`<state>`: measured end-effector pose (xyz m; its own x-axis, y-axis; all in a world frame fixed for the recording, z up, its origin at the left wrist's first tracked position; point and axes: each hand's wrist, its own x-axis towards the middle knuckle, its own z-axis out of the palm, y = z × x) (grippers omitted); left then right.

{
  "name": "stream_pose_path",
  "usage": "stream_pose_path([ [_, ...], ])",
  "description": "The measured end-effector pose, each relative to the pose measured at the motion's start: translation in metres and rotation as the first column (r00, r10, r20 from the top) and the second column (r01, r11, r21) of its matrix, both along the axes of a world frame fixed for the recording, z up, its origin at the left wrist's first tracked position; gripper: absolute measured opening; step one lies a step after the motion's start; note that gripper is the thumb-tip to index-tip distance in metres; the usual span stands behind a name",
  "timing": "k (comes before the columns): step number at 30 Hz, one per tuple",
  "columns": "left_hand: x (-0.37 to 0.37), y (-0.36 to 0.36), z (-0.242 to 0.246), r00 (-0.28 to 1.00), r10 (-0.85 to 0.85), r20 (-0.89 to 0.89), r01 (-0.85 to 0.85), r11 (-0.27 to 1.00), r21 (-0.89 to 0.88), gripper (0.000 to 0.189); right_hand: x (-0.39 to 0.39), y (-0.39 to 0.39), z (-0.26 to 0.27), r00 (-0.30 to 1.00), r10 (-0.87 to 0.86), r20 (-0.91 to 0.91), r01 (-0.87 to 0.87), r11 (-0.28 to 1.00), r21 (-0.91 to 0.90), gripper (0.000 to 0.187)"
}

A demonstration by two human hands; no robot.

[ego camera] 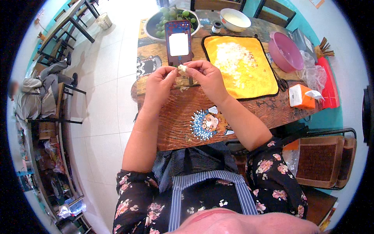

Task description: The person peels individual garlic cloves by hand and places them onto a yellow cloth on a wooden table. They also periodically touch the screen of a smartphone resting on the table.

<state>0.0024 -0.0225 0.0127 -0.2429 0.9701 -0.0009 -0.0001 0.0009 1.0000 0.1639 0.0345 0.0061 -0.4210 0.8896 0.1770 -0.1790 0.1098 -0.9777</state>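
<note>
Over the near edge of the table, my right hand [207,76] pinches a small whitish flower-like piece [182,68] between thumb and fingertips. From the other side, my left hand [161,83] has its thumb and forefinger closed at a greenish end of that piece. Pale scraps [183,88] lie on the wood below my fingers. Right of my hands is a yellow towel [260,84] with dark edging, and loose white petal-like bits [230,57] are spread on it. A few brownish bits are among them. A phone [178,25] with a bright screen stands upright just beyond my hands.
Behind the phone sits a metal bowl [149,29] of green grapes [163,23]. A white bowl [235,19], small jar [216,27], pink basin [285,54], scissors [282,84] and tissue pack [302,96] surround the towel. A person [43,90] sits at left.
</note>
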Motion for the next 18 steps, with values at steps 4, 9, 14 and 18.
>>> stream_pose_path([
  [4,-0.003,0.002,-0.004,0.998,-0.023,0.060,0.022,1.000,0.011,0.016,0.000,0.003,0.000,0.989,0.053,-0.137,-0.077,0.981,-0.176,0.016],
  [9,-0.001,0.001,0.000,0.999,0.022,-0.023,-0.022,1.000,0.007,0.017,0.003,0.007,-0.007,0.913,0.121,-0.389,-0.279,0.881,-0.381,0.013],
  [14,0.000,-0.001,0.005,0.999,0.039,-0.010,-0.039,0.999,0.000,0.018,0.008,0.009,-0.005,0.843,0.138,-0.520,-0.423,0.767,-0.482,0.014],
  [18,-0.001,-0.002,0.007,0.999,0.008,-0.040,-0.008,1.000,-0.014,0.017,0.007,0.009,-0.001,0.864,0.100,-0.494,-0.378,0.776,-0.504,0.014],
])
